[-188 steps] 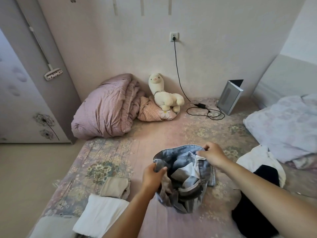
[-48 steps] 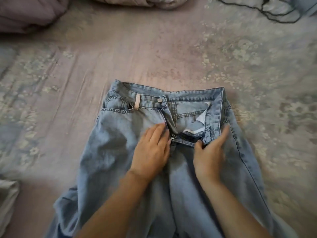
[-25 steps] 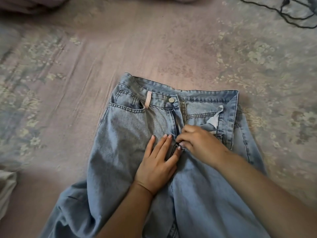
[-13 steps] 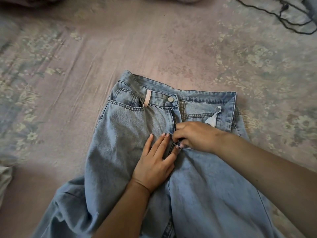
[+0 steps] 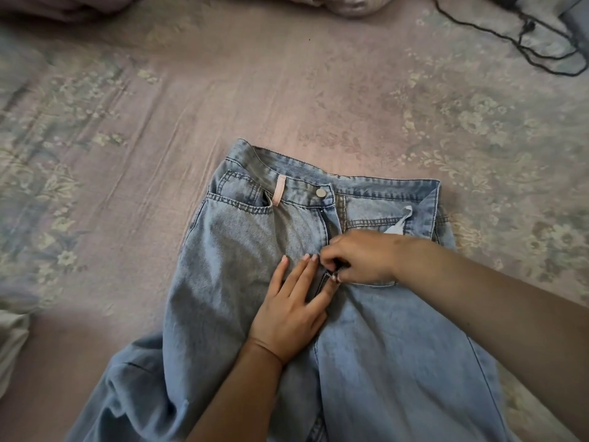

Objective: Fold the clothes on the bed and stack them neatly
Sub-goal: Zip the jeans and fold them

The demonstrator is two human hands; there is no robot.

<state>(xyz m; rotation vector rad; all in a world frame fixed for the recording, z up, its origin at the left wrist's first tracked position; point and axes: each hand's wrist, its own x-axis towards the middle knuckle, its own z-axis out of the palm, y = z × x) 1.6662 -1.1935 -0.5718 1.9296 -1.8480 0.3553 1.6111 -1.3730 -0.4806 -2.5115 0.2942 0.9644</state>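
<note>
Since half second ago: right hand (image 5: 360,258) edges slightly toward waistband, pinch unchanged; left hand unmoved.

Bed sheet (image 5: 223,100): floral, jeans spread flat on it.

Jeans (image 5: 229,250): front up, fly open, metal button (image 5: 320,193) as landmark. Denim likely heavy, stiffish, grippy; best held at waistband or side seams.

Left hand (image 5: 290,314): below button, fingers straight, pressing denim.

Right hand: fingertips clamped on zipper pull, below button.

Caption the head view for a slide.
Left hand presses flat on light blue jeans while right hand pinches the zipper.
</note>
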